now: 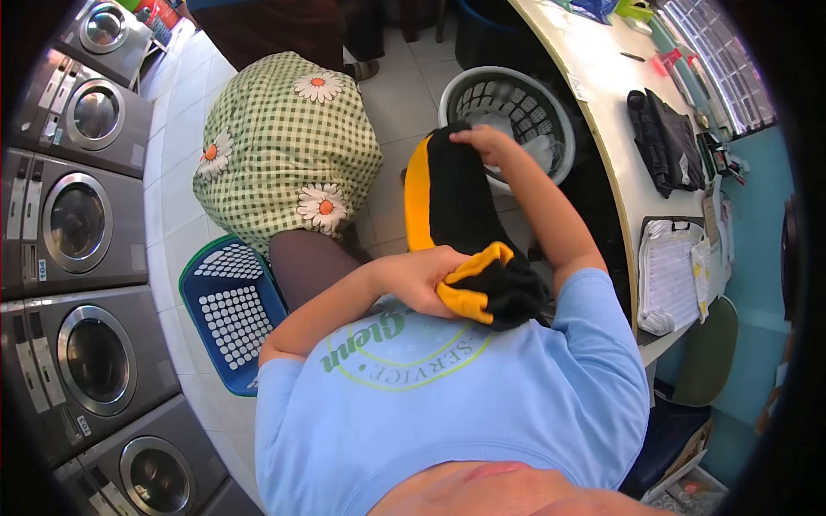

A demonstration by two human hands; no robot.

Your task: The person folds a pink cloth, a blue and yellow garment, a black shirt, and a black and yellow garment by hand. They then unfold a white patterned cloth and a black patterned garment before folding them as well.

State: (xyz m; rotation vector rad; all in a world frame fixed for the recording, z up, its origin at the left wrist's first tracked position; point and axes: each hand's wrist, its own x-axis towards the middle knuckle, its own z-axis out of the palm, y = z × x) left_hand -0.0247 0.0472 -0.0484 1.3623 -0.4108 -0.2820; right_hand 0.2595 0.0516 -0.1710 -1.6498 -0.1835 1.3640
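Note:
A black garment with yellow edging [456,198] is stretched out in front of my chest, held by both hands. My left hand [417,279] is closed on its near end, where a yellow-trimmed opening bunches up. My right hand [483,142] pinches the far end, with the arm reaching forward. Beyond that hand stands a round grey laundry basket [447,107] with clear plastic inside. Left of the garment, a rounded green gingham cloth bundle [288,146] with daisies rests by my brown-clad leg [311,268].
A blue and green plastic basket [275,301] sits on the tiles to my left. Front-loading machines [96,361] line the left wall. Along the right runs a white counter [602,52] with folded dark clothing [664,142] and a clipboard [671,275]. Another person's brown clothing [275,34] shows ahead.

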